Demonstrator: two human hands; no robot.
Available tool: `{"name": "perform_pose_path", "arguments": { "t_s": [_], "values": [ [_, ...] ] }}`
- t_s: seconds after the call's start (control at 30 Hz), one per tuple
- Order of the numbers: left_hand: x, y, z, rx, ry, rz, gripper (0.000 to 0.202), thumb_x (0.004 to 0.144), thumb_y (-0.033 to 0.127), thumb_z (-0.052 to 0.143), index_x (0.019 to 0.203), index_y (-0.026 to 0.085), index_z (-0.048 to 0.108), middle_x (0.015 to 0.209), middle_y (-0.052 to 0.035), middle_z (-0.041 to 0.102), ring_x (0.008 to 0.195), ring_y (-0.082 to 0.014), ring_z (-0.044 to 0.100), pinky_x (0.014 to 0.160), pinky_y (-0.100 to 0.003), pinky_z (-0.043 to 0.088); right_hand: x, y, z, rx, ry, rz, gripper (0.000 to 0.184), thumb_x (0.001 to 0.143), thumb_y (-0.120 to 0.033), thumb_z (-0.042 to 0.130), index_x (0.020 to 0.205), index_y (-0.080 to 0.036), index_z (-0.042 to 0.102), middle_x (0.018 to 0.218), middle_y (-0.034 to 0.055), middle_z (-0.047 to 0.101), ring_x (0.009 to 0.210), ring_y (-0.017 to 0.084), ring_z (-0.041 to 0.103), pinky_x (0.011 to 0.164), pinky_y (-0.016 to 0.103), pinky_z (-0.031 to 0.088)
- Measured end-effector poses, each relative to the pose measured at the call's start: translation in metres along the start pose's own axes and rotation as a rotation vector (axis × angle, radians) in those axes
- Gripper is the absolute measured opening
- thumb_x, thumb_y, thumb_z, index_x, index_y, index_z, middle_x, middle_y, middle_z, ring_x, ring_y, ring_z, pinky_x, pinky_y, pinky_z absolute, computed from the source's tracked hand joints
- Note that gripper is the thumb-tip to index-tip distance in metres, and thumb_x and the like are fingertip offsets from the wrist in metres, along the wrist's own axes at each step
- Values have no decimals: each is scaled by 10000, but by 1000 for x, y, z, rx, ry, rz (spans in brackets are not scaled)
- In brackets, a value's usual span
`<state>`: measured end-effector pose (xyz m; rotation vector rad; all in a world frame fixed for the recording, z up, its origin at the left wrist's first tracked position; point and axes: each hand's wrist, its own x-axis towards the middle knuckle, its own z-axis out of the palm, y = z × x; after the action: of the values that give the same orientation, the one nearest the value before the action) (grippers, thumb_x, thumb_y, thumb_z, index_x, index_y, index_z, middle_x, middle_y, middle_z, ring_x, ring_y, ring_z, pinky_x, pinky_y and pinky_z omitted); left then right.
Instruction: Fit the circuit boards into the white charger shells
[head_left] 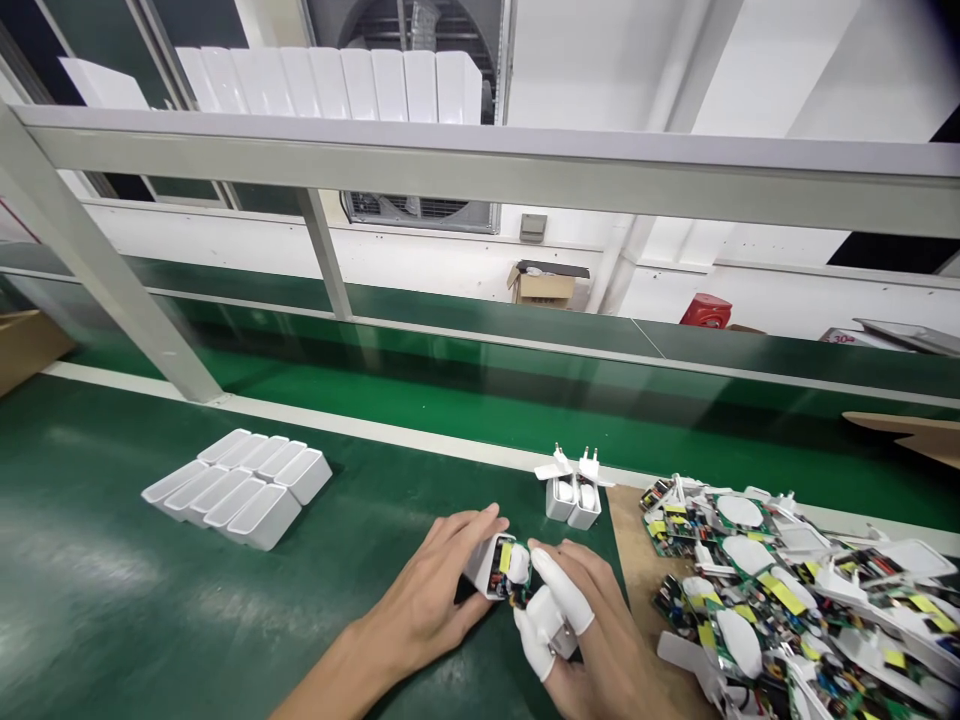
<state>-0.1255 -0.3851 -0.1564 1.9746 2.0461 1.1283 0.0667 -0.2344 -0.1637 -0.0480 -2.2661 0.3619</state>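
My left hand (pixel 420 600) is closed around a small white plastic adapter case (pixel 481 572), its open end turned to the right. At that opening sits a circuit board (pixel 513 562) with yellow tape and a white patch, partly inside the case. My right hand (pixel 607 630), with white finger cots on thumb and index finger, grips the white plug cover (pixel 546 620) wired to the board. Just beyond my hands stand two white cases (pixel 574 505) with boards in them and pronged plug covers on top. Empty white cases (pixel 251 495) stand in rows on the left.
A heap of circuit boards with plug covers (pixel 795 600) lies on brown cardboard (pixel 631 560) at the right. Behind the green worktop (pixel 97 600) runs a green conveyor belt (pixel 420 405). A metal shelf beam (pixel 480 165) crosses above, carrying white cases (pixel 337 85).
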Motion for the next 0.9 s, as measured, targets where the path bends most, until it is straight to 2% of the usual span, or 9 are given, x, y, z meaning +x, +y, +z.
{"name": "perform_pose_path", "arguments": {
  "t_s": [0.2, 0.4, 0.5, 0.6, 0.67, 0.77, 0.83, 0.9],
  "values": [
    [-1, 2, 0, -15, -12, -1, 903, 1015, 149, 653, 1688, 340, 83, 1539, -109, 595, 1388, -295, 541, 1142, -492, 477, 6, -4, -6, -24, 10, 0, 656, 957, -83, 593, 1585, -162, 421, 1309, 157, 704, 1217, 321, 652, 988, 502, 615],
    [0, 4, 2, -30, -17, -1, 912, 1017, 178, 662, 1690, 356, 72, 1529, -120, 606, 1390, -314, 552, 1142, -543, 487, 4, -4, -2, -44, -16, 6, 632, 969, -96, 557, 1582, -162, 416, 1281, 150, 706, 1224, 321, 648, 1001, 508, 612],
    [-2, 6, 3, -118, -72, -24, 923, 1006, 174, 648, 1697, 359, 65, 1579, -129, 559, 1455, -316, 516, 1167, -554, 497, 6, -3, -4, 1, -34, -13, 562, 994, -187, 609, 1533, -152, 455, 1269, 156, 701, 1212, 329, 641, 997, 516, 609],
    [-2, 8, 5, -278, -115, -95, 961, 967, 177, 657, 1701, 350, 61, 1628, -145, 501, 1487, -323, 511, 1196, -564, 488, 6, -1, -7, 167, -85, 76, 470, 1046, -313, 587, 1486, -176, 496, 1308, 158, 664, 1226, 307, 635, 984, 470, 623],
    [0, 9, 5, -415, -65, -145, 952, 941, 198, 691, 1690, 334, 120, 1615, -154, 505, 1468, -322, 539, 1204, -549, 487, 4, 2, -5, 227, -105, 158, 395, 1075, -273, 526, 1467, -218, 522, 1407, 149, 611, 1303, 273, 615, 1053, 433, 601],
    [5, 10, 4, -582, -7, -256, 761, 1016, 305, 638, 1658, 313, 229, 1560, -144, 545, 1416, -286, 587, 1189, -493, 511, 1, 6, 5, 229, -167, 145, 421, 1063, -166, 524, 1471, -265, 532, 1541, 132, 531, 1420, 253, 558, 1156, 420, 536],
    [6, 10, 3, -595, -15, -339, 625, 1097, 384, 500, 1657, 316, 231, 1532, -130, 571, 1381, -267, 611, 1192, -508, 498, 1, 8, 14, 263, -211, 92, 465, 1048, -110, 527, 1486, -266, 522, 1528, 140, 538, 1409, 253, 574, 1143, 408, 548],
    [5, 8, 2, -554, -32, -382, 603, 1128, 431, 420, 1672, 332, 180, 1537, -123, 568, 1371, -269, 612, 1200, -542, 476, 3, 8, 18, 291, -189, 53, 495, 1032, -51, 506, 1479, -261, 532, 1432, 145, 587, 1310, 238, 644, 1067, 377, 598]
  ]
}}
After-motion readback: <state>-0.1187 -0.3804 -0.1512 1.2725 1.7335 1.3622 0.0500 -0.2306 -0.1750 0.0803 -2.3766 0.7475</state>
